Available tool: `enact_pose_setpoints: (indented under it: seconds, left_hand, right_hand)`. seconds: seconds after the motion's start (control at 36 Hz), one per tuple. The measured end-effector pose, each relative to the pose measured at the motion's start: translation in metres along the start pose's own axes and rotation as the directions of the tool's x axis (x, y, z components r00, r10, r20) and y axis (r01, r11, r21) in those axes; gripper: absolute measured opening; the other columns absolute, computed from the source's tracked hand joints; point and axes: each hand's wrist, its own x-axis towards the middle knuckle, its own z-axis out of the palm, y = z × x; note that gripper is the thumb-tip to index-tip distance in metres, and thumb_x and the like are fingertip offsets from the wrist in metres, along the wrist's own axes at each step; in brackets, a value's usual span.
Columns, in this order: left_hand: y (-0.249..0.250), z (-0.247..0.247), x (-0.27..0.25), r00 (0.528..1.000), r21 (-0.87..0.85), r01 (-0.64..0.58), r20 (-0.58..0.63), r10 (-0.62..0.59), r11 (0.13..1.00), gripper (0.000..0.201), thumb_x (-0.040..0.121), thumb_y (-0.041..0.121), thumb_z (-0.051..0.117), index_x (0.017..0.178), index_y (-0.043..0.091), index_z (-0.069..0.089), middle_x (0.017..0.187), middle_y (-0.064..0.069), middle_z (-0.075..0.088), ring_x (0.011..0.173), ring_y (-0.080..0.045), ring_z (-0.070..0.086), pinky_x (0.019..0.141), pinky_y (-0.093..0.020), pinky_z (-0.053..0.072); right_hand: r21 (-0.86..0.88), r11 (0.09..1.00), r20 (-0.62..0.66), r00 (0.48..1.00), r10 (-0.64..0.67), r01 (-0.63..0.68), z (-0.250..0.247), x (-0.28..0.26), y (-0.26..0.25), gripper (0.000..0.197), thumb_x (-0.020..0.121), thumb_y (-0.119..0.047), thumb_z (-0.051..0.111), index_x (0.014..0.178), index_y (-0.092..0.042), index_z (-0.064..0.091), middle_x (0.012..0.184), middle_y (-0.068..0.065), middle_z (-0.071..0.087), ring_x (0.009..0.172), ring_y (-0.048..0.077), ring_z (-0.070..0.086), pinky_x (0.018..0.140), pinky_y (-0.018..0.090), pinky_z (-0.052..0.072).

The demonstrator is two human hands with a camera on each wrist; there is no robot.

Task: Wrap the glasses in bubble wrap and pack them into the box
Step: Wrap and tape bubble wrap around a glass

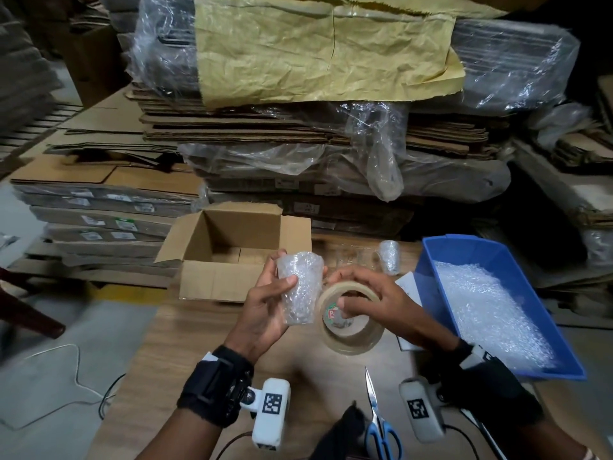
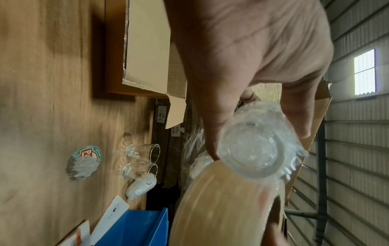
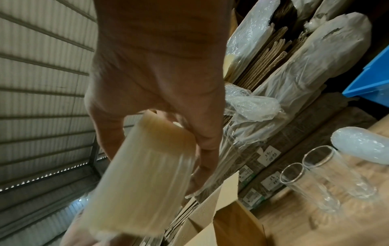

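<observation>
My left hand [image 1: 270,295] grips a glass wrapped in bubble wrap [image 1: 300,287], upright above the table; its base shows in the left wrist view [image 2: 252,153]. My right hand [image 1: 361,293] holds a roll of clear tape [image 1: 350,318] beside it, fingers curled over the rim; the roll [image 3: 143,174] fills the right wrist view. The open cardboard box [image 1: 212,280] stands just behind my left hand. Two bare glasses [image 3: 328,176] and one wrapped glass [image 1: 389,257] stand on the table behind my right hand.
A blue bin [image 1: 564,353] full of bubble wrap [image 1: 491,307] sits at the right. Scissors [image 1: 378,416] lie near the table's front edge. Stacks of flattened cartons [image 1: 298,127] rise behind the wooden table [image 1: 185,353]. A white card [image 1: 406,283] lies by the bin.
</observation>
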Motion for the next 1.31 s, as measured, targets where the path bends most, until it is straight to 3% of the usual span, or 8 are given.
enact_pose_setpoints:
  seconds: [0.14, 0.39, 0.58, 0.69, 0.83, 1.03, 1.19, 1.31]
  left_hand:
    - [0.008, 0.002, 0.003, 0.991, -0.011, -0.099, -0.092, 0.097, 0.995, 0.068, 0.069, 0.008, 0.086, 0.123, 0.026, 0.048, 0.128, -0.026, 0.066, 0.110, -0.041, 0.069, 0.099, -0.054, 0.052]
    - [0.001, 0.007, 0.006, 0.976, -0.016, -0.157, -0.155, 0.153, 0.987, 0.042, 0.087, 0.001, 0.063, 0.119, 0.026, 0.050, 0.124, -0.023, 0.069, 0.104, -0.040, 0.072, 0.083, -0.049, 0.062]
    - [0.008, 0.002, 0.012, 0.972, -0.001, -0.183, -0.147, 0.181, 0.983, 0.052, 0.075, 0.010, 0.078, 0.116, 0.031, 0.056, 0.135, -0.023, 0.064, 0.109, -0.041, 0.070, 0.092, -0.056, 0.058]
    - [0.009, 0.003, 0.012, 0.969, 0.014, -0.214, -0.122, 0.214, 0.977, 0.069, 0.059, 0.017, 0.099, 0.112, 0.029, 0.057, 0.136, -0.018, 0.063, 0.112, -0.039, 0.070, 0.102, -0.062, 0.050]
    - [0.003, 0.008, 0.011, 0.974, -0.004, -0.204, -0.101, 0.203, 0.979, 0.073, 0.058, 0.016, 0.100, 0.114, 0.029, 0.056, 0.148, -0.021, 0.050, 0.117, -0.037, 0.068, 0.100, -0.062, 0.052]
    - [0.011, 0.009, 0.002, 0.974, -0.014, -0.200, -0.108, 0.197, 0.980, 0.043, 0.076, 0.003, 0.067, 0.112, 0.024, 0.057, 0.136, -0.015, 0.057, 0.111, -0.037, 0.068, 0.091, -0.060, 0.055]
    - [0.011, 0.007, 0.005, 0.974, 0.068, -0.187, -0.119, 0.194, 0.980, 0.081, 0.063, 0.002, 0.082, 0.132, 0.032, 0.052, 0.139, -0.018, 0.054, 0.117, -0.042, 0.060, 0.087, -0.050, 0.058]
    - [0.004, 0.008, 0.003, 0.986, 0.093, -0.068, -0.146, 0.081, 0.993, 0.116, 0.048, 0.013, 0.102, 0.148, 0.008, 0.044, 0.133, -0.021, 0.058, 0.114, -0.031, 0.065, 0.087, -0.043, 0.059]
  right_hand:
    - [0.063, 0.998, -0.145, 0.989, 0.018, -0.009, 0.008, -0.012, 0.024, 0.071, 0.087, 0.001, 0.077, 0.143, -0.032, 0.048, 0.118, 0.004, 0.066, 0.111, 0.030, 0.065, 0.089, 0.041, 0.058]
    - [0.045, 0.992, -0.347, 0.933, -0.096, 0.119, 0.003, -0.019, 0.019, 0.069, 0.074, 0.015, 0.071, 0.132, -0.022, 0.064, 0.123, 0.001, 0.072, 0.113, 0.022, 0.069, 0.084, 0.032, 0.059]
    - [-0.093, 0.994, -0.099, 0.993, -0.060, 0.051, 0.006, -0.040, 0.000, 0.061, 0.070, -0.019, 0.061, 0.129, -0.028, 0.070, 0.118, -0.006, 0.075, 0.094, 0.031, 0.072, 0.075, 0.052, 0.061]
    - [-0.192, 0.975, -0.040, 0.992, -0.119, 0.109, 0.004, -0.037, -0.008, 0.062, 0.069, -0.020, 0.062, 0.131, -0.027, 0.069, 0.132, -0.010, 0.066, 0.124, 0.016, 0.061, 0.092, 0.027, 0.053]
    - [-0.145, 0.987, 0.081, 0.995, -0.057, 0.069, 0.016, -0.029, -0.007, 0.069, 0.074, 0.011, 0.063, 0.133, -0.024, 0.067, 0.116, -0.014, 0.072, 0.096, 0.004, 0.069, 0.075, 0.017, 0.052]
    - [-0.171, 0.981, 0.106, 0.992, -0.076, 0.093, 0.019, -0.020, -0.002, 0.062, 0.077, 0.009, 0.063, 0.131, -0.021, 0.063, 0.122, -0.004, 0.067, 0.114, 0.022, 0.066, 0.098, 0.045, 0.055]
    - [0.039, 0.999, 0.029, 0.999, -0.013, 0.012, 0.030, -0.012, 0.008, 0.038, 0.086, 0.015, 0.054, 0.114, -0.010, 0.062, 0.110, 0.001, 0.069, 0.103, 0.013, 0.064, 0.089, 0.031, 0.049]
    - [0.142, 0.989, 0.034, 0.999, 0.030, -0.035, 0.029, -0.007, 0.007, 0.030, 0.085, -0.005, 0.046, 0.109, -0.002, 0.063, 0.103, 0.006, 0.070, 0.094, 0.016, 0.063, 0.083, 0.036, 0.050]
